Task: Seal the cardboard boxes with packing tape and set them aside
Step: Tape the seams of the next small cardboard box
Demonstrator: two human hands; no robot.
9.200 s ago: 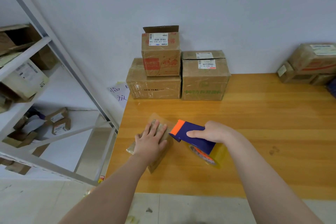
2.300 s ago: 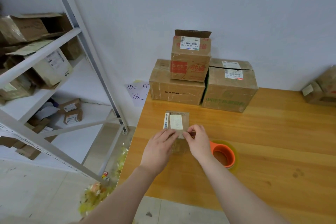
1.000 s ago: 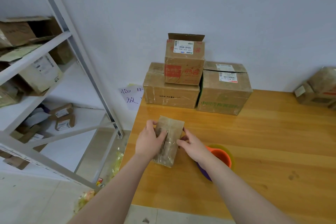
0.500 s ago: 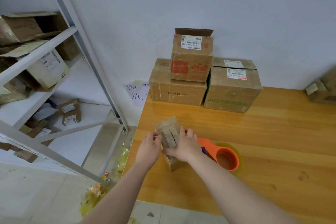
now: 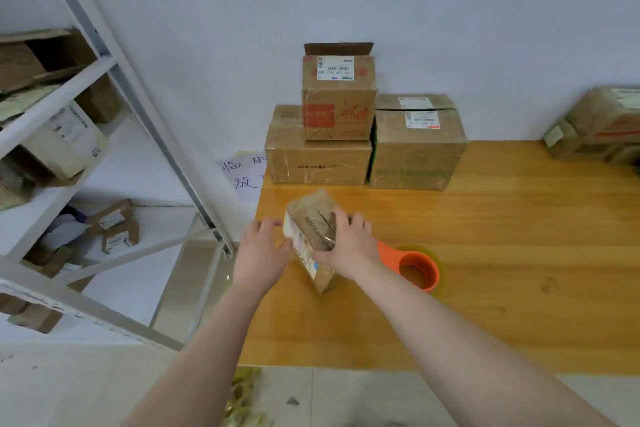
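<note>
The wooden table stands against the wall. At its back lie a flat carton and a taller carton, side by side and touching. More cartons lie far right. Nearer the front are an orange tape dispenser and a small box, tilted on its low corner.

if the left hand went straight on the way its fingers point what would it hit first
Probably the small cardboard box gripped by the right hand; the left hand is just beside its labelled side, depth unclear.

Bare left hand and right hand, forearms uncovered, seemingly to the elbows.
</note>
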